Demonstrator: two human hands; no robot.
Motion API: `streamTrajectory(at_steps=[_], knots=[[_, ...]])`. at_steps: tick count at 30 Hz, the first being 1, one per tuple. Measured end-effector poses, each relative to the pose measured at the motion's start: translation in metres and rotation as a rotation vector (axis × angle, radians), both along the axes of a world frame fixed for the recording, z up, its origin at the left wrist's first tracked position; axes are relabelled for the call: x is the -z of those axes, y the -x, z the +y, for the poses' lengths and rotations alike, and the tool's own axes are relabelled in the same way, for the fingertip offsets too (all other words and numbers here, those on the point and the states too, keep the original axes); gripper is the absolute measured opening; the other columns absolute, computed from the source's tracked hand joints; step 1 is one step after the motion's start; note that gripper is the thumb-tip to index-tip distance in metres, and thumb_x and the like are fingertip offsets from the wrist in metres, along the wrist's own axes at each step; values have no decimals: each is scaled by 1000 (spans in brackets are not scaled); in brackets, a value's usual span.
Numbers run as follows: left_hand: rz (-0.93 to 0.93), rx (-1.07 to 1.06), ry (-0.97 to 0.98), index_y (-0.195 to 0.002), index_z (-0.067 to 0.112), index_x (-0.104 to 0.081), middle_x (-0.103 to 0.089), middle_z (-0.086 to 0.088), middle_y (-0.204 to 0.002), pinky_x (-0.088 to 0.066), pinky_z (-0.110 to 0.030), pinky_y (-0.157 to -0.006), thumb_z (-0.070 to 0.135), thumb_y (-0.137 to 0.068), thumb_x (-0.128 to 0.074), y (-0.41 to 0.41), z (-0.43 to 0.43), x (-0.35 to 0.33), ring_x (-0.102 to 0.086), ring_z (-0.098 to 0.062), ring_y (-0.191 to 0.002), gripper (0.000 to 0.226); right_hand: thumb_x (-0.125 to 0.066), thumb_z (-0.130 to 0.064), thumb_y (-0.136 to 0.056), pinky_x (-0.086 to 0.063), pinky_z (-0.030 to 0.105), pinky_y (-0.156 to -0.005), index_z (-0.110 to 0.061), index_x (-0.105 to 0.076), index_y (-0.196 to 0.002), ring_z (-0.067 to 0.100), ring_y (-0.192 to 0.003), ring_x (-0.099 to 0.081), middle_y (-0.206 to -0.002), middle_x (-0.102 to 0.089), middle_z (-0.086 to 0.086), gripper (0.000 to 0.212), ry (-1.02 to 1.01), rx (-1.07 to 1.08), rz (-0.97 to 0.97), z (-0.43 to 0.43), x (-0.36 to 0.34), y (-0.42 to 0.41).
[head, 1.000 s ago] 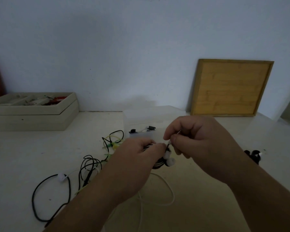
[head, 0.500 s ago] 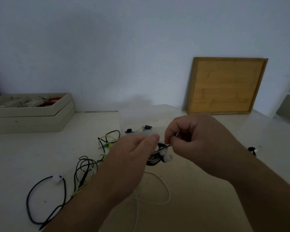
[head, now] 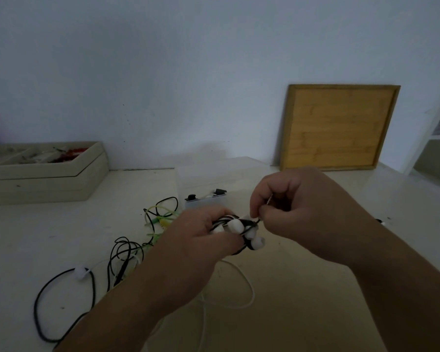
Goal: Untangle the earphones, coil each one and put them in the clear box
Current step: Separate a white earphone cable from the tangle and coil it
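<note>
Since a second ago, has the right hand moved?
Yes. The right hand, pinching the earphone cord, has shifted slightly right, away from the clear box.

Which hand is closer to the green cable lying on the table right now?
Left. The left hand, gripping the black-and-white earphone bundle, sits just right of the green cable; the right hand, pinching a wire end, is farther right, beyond the bundle.

No text, label or number is legible.
</note>
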State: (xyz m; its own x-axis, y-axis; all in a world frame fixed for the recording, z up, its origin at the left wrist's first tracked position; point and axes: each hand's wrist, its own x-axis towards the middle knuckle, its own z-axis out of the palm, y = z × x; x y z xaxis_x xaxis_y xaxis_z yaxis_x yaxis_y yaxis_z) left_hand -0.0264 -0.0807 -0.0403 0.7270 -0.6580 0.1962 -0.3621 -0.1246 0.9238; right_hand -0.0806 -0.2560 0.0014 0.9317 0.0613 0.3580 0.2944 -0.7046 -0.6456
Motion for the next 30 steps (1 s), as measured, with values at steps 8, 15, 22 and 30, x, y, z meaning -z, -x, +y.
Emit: streamTrajectory(at_steps=[8, 15, 22, 30], knots=[[-135, -10, -77, -87, 18, -70, -75, 3, -86, -52, -58, -79, 36, -84, -57, 1, 2, 3, -69, -28, -83, 23, -67, -11, -81, -46, 15, -46, -27, -74, -73, 6, -44, -56, -56, -67, -6, 19, -47, 7, 41, 3, 3, -3], [-434, -54, -201, -78, 29, -61, -64, 15, -70, -48, -29, -57, 35, -83, -55, 5, 3, 1, -61, -2, -64, 10, -77, -12, -79, -47, 11, -53, -30, -73, -74, 2, -56, -63, -66, -69, -14, 19, 27, 19, -2, 3, 1, 0], [-523, -38, -357, -87, 36, -57, -68, 32, -83, -51, -22, -68, 47, -81, -43, 10, -1, 1, -63, 6, -77, 19, -78, -11, -77, -46, 7, -59, -31, -75, -75, -3, -65, -65, -65, -67, -20, 20, 69, -22, -104, 8, 2, 3], [-382, -86, -266, -90, 25, -62, -70, 6, -84, -53, -44, -71, 55, -79, -43, 8, 1, 4, -67, -14, -80, 37, -82, -11, -74, -45, 7, -54, -28, -75, -74, -1, -59, -65, -65, -69, -18, 18, -62, 27, -116, 8, 3, 1]])
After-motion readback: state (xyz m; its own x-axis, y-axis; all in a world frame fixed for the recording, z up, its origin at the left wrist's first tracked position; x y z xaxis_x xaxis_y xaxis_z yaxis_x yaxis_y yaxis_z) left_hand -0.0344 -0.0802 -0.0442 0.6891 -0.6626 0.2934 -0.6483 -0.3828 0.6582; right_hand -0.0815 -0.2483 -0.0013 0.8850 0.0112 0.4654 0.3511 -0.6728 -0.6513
